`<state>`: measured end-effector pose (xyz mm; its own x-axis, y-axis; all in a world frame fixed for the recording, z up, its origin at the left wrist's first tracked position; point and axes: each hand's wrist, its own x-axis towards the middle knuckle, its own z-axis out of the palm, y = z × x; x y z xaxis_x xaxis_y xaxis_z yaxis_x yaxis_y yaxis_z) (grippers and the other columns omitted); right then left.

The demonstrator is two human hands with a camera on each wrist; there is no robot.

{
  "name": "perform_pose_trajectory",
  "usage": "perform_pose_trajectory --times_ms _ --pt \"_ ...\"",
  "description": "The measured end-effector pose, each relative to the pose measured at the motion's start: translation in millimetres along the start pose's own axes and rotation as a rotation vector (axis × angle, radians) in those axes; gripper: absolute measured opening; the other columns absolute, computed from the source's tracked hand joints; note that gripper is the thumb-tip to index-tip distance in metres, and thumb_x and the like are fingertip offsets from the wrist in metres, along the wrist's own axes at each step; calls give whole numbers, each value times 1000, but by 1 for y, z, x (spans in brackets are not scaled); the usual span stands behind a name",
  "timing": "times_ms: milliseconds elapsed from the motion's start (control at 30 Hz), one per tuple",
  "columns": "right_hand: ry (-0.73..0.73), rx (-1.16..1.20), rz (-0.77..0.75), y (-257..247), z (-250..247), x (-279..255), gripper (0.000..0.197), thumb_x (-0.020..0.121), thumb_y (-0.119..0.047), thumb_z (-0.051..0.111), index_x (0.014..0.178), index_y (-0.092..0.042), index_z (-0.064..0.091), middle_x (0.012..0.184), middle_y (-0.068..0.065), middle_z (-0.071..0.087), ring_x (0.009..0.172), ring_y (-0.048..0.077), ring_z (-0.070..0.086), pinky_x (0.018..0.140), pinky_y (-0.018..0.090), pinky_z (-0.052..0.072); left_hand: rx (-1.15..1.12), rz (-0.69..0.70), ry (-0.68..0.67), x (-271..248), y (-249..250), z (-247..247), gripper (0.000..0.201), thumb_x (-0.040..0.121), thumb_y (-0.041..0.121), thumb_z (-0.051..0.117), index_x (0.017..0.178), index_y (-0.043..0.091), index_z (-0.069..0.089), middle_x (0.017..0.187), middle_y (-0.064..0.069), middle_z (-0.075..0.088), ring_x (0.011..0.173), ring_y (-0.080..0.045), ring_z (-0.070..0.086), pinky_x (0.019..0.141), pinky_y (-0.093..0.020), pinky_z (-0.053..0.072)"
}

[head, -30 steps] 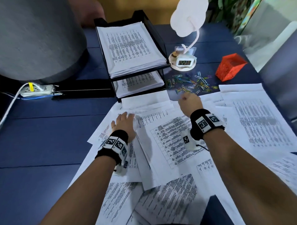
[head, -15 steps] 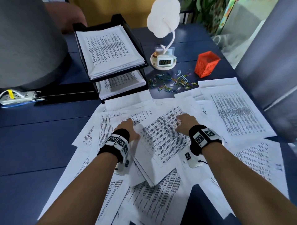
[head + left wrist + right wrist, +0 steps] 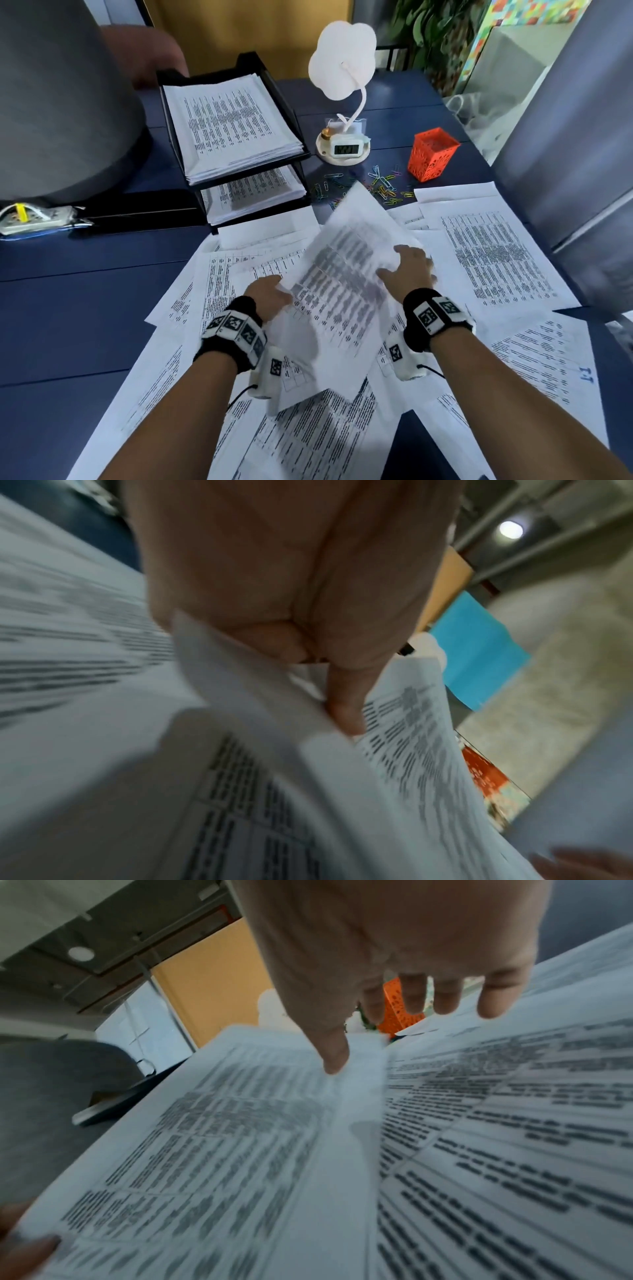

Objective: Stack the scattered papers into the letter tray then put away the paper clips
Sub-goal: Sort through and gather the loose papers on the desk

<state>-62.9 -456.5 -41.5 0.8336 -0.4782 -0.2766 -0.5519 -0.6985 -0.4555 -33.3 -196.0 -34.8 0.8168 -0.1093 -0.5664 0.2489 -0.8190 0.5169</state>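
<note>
Printed sheets (image 3: 496, 260) lie scattered over the blue table (image 3: 85, 291). My left hand (image 3: 270, 294) pinches the left edge of one sheet (image 3: 342, 274) and holds it tilted above the pile. The left wrist view shows my left hand (image 3: 308, 669) with its thumb on top and curled fingers under that sheet (image 3: 411, 737). My right hand (image 3: 407, 270) is at the sheet's right edge with straight, spread fingers. In the right wrist view the thumb of my right hand (image 3: 411, 1010) touches the sheet (image 3: 222, 1137). The black two-tier letter tray (image 3: 205, 71) holds paper stacks. Coloured paper clips (image 3: 383, 186) lie loose behind the sheet.
An orange mesh cup (image 3: 431, 154) stands right of the clips. A white lamp with a clock base (image 3: 344, 147) is beside the tray. A power strip (image 3: 34, 216) and a large grey object (image 3: 61, 102) are at the far left.
Both hands drew back from near the clips toward me. The left hand took a sheet's edge and lifted it off the pile; the right hand came to its right edge.
</note>
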Motion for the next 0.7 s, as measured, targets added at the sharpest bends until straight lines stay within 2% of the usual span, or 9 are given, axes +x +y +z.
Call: perform_pose_trajectory --times_ms 67,133,200,267,400,467,533,600,700 --pt "111 106 46 2 -2 -1 68 82 -34 68 139 -16 36 144 12 30 130 34 30 102 49 31 -202 -1 7 -3 -13 -3 55 90 29 60 136 5 43 117 -10 61 107 -28 58 94 -39 49" --pt "142 320 116 1 -5 -3 76 79 -34 72 139 -9 31 141 16 33 128 34 35 102 46 34 -308 45 25 -7 -20 -3 33 90 34 61 109 7 55 91 -7 62 84 -24 61 81 -43 55" --pt "90 593 202 4 -1 1 78 79 -32 73 138 -6 30 132 12 42 121 28 45 98 38 39 -342 86 64 -14 -16 -3 22 90 30 62 87 10 55 83 -6 61 74 -20 58 72 -33 55" --pt "-3 738 252 6 2 3 65 76 -28 73 130 -6 43 120 8 54 110 25 55 95 37 47 -364 110 43 -16 -10 -3 21 89 26 66 82 10 55 75 -4 60 66 -16 55 65 -26 51" --pt "-70 569 186 17 5 6 24 81 -6 56 104 -1 59 106 21 63 94 31 61 83 37 50 -249 104 -18 -14 -7 5 27 85 29 67 94 4 62 92 -14 67 82 -26 61 77 -35 52" --pt "-111 482 173 23 1 5 28 84 -2 50 110 0 57 109 21 61 99 33 59 84 37 47 -25 72 119 -12 -10 6 31 88 36 62 108 12 62 111 -10 63 96 -25 59 81 -29 47" --pt "-168 463 154 26 2 5 28 84 -1 51 110 -1 58 111 21 62 101 34 59 91 42 50 96 -57 249 -12 -17 3 44 86 42 62 122 18 56 129 -11 52 115 -29 51 95 -35 44" --pt "-206 437 116 28 3 6 27 84 -1 55 110 -2 61 110 20 64 102 34 60 95 47 49 154 -156 280 -13 -25 1 57 84 47 63 130 18 48 132 -14 47 123 -33 44 98 -41 41" --pt "-278 379 24 23 5 3 24 83 -6 62 107 -3 65 111 20 66 103 34 62 96 49 48 187 -136 253 -14 -34 3 63 85 54 58 132 15 46 130 -13 52 121 -31 48 101 -40 39"
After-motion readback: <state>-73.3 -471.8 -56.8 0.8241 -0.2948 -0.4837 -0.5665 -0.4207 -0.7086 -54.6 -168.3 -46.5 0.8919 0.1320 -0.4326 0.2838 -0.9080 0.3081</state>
